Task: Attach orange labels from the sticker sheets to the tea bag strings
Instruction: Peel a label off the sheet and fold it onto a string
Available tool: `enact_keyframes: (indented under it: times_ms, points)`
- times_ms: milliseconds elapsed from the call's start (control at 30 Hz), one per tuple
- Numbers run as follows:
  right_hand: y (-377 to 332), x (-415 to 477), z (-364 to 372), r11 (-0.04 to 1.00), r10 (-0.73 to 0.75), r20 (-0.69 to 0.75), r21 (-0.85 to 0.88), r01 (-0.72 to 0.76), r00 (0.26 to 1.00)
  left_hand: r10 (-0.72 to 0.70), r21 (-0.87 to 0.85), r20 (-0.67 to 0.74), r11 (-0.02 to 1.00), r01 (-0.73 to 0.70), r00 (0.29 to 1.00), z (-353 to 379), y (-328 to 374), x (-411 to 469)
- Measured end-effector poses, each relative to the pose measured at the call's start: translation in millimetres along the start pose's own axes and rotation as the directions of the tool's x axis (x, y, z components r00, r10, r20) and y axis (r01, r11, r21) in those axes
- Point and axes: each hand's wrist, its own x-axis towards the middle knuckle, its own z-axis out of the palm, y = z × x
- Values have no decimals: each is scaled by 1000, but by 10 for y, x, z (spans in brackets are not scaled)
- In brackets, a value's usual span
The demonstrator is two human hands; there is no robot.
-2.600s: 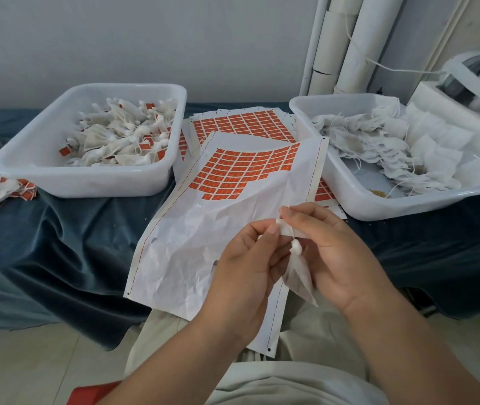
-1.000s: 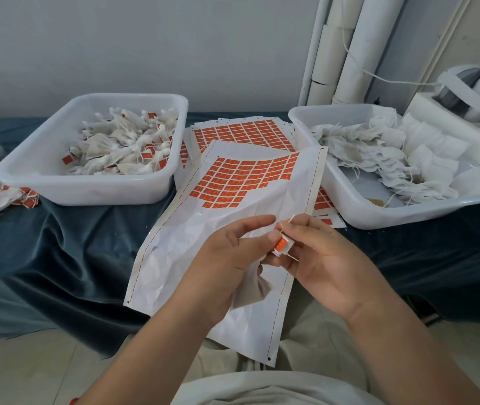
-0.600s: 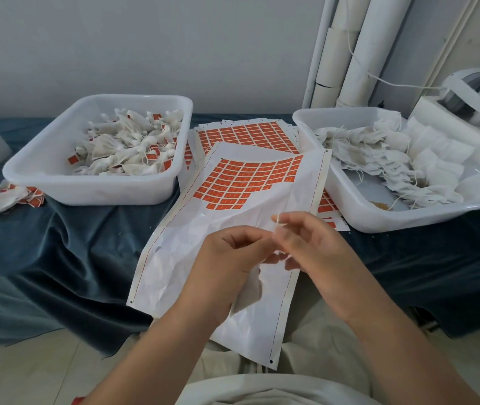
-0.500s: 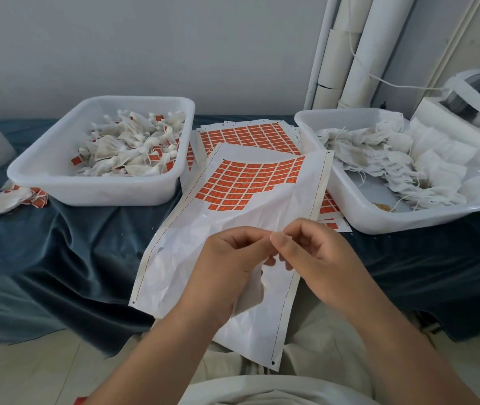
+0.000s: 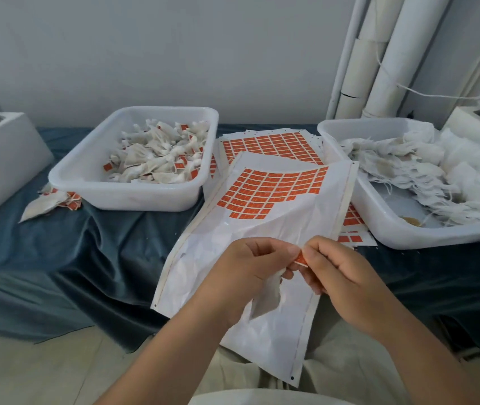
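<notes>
**Above the sticker sheet, an orange label is being pinched two-handed**

The left hand and right hand are touching fingertip to fingertip, thumbs and forefingers clamping the label between them. A tea bag is hanging beneath the left hand's curled fingers.

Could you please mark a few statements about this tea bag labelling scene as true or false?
1. The left hand and right hand both pinch an orange label. True.
2. The left tub holds labelled bags. True.
3. The top sheet is full of labels. False: the lower part of the top sheet is bare.
4. A tea bag hangs under the right hand. False: the tea bag hangs under the left hand.
</notes>
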Motion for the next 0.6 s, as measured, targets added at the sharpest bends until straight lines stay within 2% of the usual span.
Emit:
enact_keyframes:
  times_ms: [100, 200, 233, 300, 367, 433, 467, 500, 533, 600]
  points:
    - [39, 41, 95, 999, 8, -19, -52, -9, 1000, 74, 151, -96, 987, -59, 993, -49, 41, 22]
    - [80, 54, 88, 998, 3, -80, -62, -8, 997, 222, 106, -280, 974, -199, 934, -308, 177, 218]
    - [92, 52, 65, 998, -3, -96, -65, -3, 995, 281, 115, -373, 960, -256, 884, -482, 277, 333]
    - [99, 56, 18, 996, -15, -106, -86, 6, 994, 421, 268, -537, 907, -325, 731, -955, 541, 600]
    - [84, 59, -41, 993, -3, -114, -116, -11, 993, 543, 425, -618, 839, -339, 568, -1442, 854, 848]
    - [57, 48, -104, 989, 20, -122, -146, -38, 992, 602, 532, -652, 797, -286, 461, -1838, 1074, 1085]
    - [31, 37, -134, 985, 21, -127, -165, -42, 992, 616, 584, -644, 779, -228, 454, -1996, 1119, 1201]
    - [2, 27, -160, 982, 15, -132, -186, -40, 991, 618, 645, -619, 752, -135, 484, -2129, 1116, 1325]
    - [-20, 21, -188, 978, 7, -139, -206, -36, 990, 601, 716, -578, 698, -11, 552, -2242, 1058, 1442]
    - [-21, 26, -267, 969, 7, -164, -244, -47, 986, 479, 811, -510, 544, 215, 714, -2317, 865, 1582]
